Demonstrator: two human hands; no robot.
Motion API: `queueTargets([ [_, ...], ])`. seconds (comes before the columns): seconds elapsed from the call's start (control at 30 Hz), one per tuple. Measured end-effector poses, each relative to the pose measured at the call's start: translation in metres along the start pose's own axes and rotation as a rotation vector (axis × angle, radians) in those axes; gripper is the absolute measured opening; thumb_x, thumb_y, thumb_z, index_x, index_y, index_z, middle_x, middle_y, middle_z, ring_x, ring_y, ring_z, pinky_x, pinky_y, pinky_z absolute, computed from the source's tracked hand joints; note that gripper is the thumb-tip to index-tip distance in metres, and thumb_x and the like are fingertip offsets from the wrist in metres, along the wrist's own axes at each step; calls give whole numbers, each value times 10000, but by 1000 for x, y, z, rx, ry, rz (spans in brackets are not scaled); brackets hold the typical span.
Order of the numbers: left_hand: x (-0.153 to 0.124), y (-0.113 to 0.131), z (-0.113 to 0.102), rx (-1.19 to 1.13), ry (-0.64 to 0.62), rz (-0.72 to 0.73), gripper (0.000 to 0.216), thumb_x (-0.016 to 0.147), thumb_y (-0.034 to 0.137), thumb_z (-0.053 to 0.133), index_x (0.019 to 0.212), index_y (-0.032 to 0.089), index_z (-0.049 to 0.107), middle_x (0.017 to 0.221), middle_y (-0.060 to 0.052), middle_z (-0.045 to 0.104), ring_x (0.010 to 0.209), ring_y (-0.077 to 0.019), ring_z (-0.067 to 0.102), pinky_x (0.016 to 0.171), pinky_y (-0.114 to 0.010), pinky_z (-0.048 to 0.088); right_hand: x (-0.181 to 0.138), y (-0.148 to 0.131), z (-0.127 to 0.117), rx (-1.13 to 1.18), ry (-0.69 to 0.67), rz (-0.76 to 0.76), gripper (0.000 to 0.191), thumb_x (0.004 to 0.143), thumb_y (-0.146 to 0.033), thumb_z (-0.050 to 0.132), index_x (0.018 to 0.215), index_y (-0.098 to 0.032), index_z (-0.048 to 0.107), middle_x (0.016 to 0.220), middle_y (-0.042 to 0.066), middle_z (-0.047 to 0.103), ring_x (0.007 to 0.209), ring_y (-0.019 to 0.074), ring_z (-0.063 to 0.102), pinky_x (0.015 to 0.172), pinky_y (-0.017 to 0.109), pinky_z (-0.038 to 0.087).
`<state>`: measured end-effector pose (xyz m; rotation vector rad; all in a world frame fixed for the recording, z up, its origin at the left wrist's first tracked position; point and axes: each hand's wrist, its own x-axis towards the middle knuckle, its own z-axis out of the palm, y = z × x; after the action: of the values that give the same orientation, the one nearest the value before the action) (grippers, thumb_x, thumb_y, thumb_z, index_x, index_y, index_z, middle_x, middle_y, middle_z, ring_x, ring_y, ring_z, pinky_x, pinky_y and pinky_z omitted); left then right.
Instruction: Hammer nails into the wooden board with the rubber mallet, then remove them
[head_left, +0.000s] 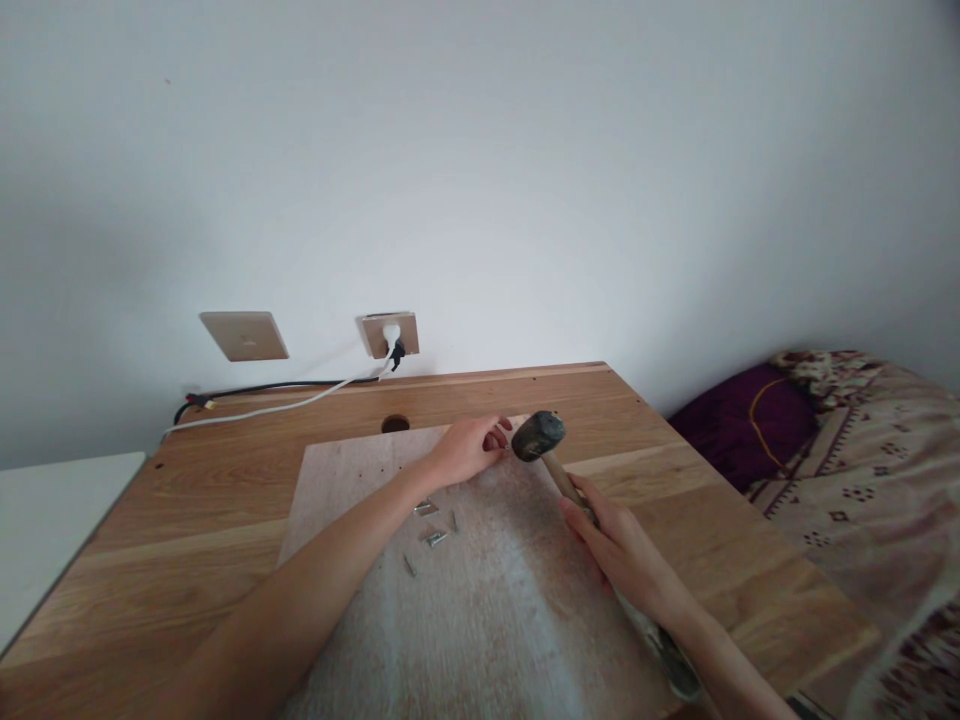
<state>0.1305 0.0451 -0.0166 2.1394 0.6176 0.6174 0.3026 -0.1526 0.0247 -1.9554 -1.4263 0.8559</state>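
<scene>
My right hand (611,530) is wrapped round the handle of a hammer (538,436), whose dark, blunt head is raised just right of my left fingers. The handle runs down past my wrist toward the lower right. My left hand (469,450) is at the far part of a pale wooden board (465,620), thumb and fingers pinched on a small nail that is barely visible. Several loose metal nails (436,538) lie on the board below my left hand, in a small scatter. A few dark dots mark the board's surface left of that hand.
Beneath the board is a wooden desk (697,500) with a round cable hole (395,425). White and black cables (300,403) run along its back edge to a wall socket (390,335). A blank wall plate (244,336) is further left. Patterned bedding (862,500) and a purple cushion (750,420) lie at right.
</scene>
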Motion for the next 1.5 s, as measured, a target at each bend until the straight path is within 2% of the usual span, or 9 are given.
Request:
queueTargets([
  [0.17,1,-2,1,11,-6,-16,334,812,73,733,1132,156,683,913,-42,791,759,-161,721,729,-265,533,-3,-4,2,-88,45,-70,632,1039,-547,359,1447,-95,530,525,-24,609,440,223,625,502,298,469],
  [0.37,0,-2,-1,33,-11,-25,417,782,27,691,1175,168,693,937,-34,805,763,-161,720,734,-260,519,-2,1,3,-182,73,-171,559,1041,-505,382,1431,-152,574,1096,165,804,1051,342,771,866,426,569],
  [0.5,-1,0,-1,62,-10,-28,436,772,14,664,1177,173,700,961,-37,812,769,-164,720,726,-257,510,-1,5,6,-209,63,-176,537,1044,-482,394,1440,-167,573,1207,180,785,1156,366,735,929,472,554],
  [0.67,1,4,-4,104,-31,-18,400,796,39,658,1172,175,687,938,-27,797,759,-155,709,729,-253,518,0,3,6,-224,70,-164,592,1037,-502,381,1441,-112,569,1155,199,788,1100,361,752,915,453,556],
  [0.8,-10,19,-26,195,-41,23,305,806,103,684,1107,152,684,1025,-77,746,823,-190,694,757,-296,529,-6,2,-1,-172,56,-140,643,1037,-528,357,1443,-71,556,722,86,751,677,286,753,662,361,558],
  [0.97,-57,58,-52,722,-244,396,54,866,142,642,884,169,684,956,-76,681,886,-238,667,863,-377,520,-13,6,-9,-89,40,-82,616,1040,-537,378,1452,-115,558,467,-49,554,362,200,557,438,275,419],
  [1.07,-84,73,-51,840,-321,516,95,873,91,649,878,185,661,886,-45,681,877,-229,666,833,-355,504,-12,9,-9,-75,28,-82,604,1034,-540,391,1425,-120,582,436,-63,515,327,183,515,400,257,368],
  [1.2,-98,72,-42,877,-361,532,177,867,36,658,913,206,640,901,-19,693,878,-228,679,828,-357,490,-12,10,-4,-74,10,-92,563,1034,-551,396,1343,-143,630,466,-44,546,380,198,566,418,255,382],
  [1.5,-76,58,-41,704,-375,459,182,881,28,628,916,194,693,853,-25,711,839,-212,698,803,-326,507,-14,4,-8,-5,-49,-47,580,1030,-549,404,1390,-133,585,447,-70,514,345,163,505,386,232,346],
])
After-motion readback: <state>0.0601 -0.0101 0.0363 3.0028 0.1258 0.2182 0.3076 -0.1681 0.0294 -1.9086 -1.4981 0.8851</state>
